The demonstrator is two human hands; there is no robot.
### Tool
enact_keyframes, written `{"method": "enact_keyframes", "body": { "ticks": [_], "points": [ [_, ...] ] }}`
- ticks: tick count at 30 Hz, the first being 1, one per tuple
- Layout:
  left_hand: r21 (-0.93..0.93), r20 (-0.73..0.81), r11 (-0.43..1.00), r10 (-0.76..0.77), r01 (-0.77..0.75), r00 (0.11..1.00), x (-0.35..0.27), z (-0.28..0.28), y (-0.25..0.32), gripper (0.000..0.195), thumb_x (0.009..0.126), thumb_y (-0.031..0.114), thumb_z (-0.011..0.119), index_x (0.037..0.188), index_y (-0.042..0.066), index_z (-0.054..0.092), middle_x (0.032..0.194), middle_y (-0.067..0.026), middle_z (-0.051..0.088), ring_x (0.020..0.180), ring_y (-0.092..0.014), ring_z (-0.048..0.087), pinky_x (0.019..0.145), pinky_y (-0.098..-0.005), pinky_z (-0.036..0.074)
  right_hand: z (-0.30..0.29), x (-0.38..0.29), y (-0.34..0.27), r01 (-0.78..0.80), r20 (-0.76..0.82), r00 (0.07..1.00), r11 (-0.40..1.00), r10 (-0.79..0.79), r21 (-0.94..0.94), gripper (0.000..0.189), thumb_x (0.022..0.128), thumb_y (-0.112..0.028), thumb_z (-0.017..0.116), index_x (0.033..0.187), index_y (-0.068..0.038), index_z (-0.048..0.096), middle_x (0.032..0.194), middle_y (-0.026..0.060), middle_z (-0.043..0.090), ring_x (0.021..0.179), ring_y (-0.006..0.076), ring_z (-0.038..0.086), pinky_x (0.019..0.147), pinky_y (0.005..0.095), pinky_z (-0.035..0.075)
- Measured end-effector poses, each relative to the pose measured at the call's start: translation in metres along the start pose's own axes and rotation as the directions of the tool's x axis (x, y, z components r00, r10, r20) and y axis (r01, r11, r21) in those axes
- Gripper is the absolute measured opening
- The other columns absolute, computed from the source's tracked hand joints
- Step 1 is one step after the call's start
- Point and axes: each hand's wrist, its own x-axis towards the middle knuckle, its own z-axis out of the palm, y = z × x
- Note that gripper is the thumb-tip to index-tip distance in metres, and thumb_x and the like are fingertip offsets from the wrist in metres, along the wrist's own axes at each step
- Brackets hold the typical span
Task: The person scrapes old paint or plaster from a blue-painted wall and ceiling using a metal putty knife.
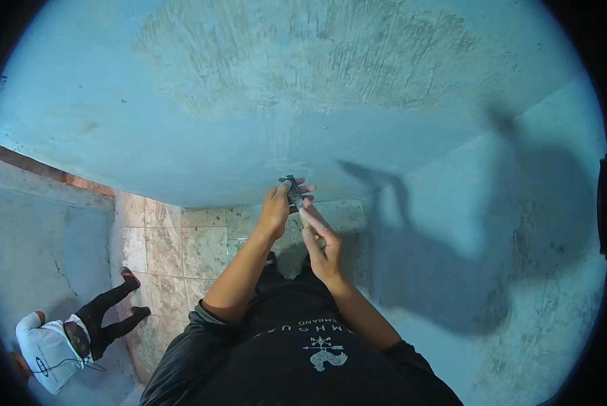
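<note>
In front of the blue wall, my right hand [324,248] grips the yellowish handle [304,219] of a small hand tool that looks like a scraper. The dark flat head [292,189] of the tool points up and away from me. My left hand [277,208] pinches this head, thumb on top and fingers behind. Whether the dark part is one piece with the handle cannot be told, as my fingers cover the join. Both hands are close together, a little off the lower wall.
A rough scraped patch [303,56] spreads over the upper blue wall [222,157]. Stained floor tiles [204,254] lie below at left. Another person [59,345] in a white shirt stands at the lower left by a second wall. Shadows fall on the right wall [435,284].
</note>
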Motion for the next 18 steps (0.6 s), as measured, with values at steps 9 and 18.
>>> {"method": "enact_keyframes", "body": {
  "ticks": [9,18],
  "points": [
    [0.192,0.228,0.944,0.225,-0.270,0.947,0.041,-0.005,0.002,0.048,0.111,0.033,0.036,0.140,0.002,0.057,0.123,-0.0124,0.067,0.107,-0.021,0.062,0.093,-0.0343,0.050,0.027,0.075,0.000,-0.380,-0.061,0.924,0.924,0.378,-0.029,0.063,0.102,-0.012,0.055,0.160,-0.012,0.029,0.144,0.0240,0.053,0.125,0.0327,0.059,0.102,0.0392,0.047],
    [0.204,0.237,0.966,0.110,-0.160,0.965,0.036,-0.028,0.093,0.043,0.105,0.036,0.056,0.116,-0.004,0.066,0.098,-0.0069,0.068,0.085,-0.013,0.061,0.075,-0.0280,0.052,0.113,0.137,0.001,-0.018,-0.498,0.851,0.957,0.167,0.290,0.055,0.109,-0.016,0.040,0.161,-0.008,0.026,0.148,0.0267,0.049,0.133,0.0347,0.053,0.109,0.0383,0.043]
  ]
}}
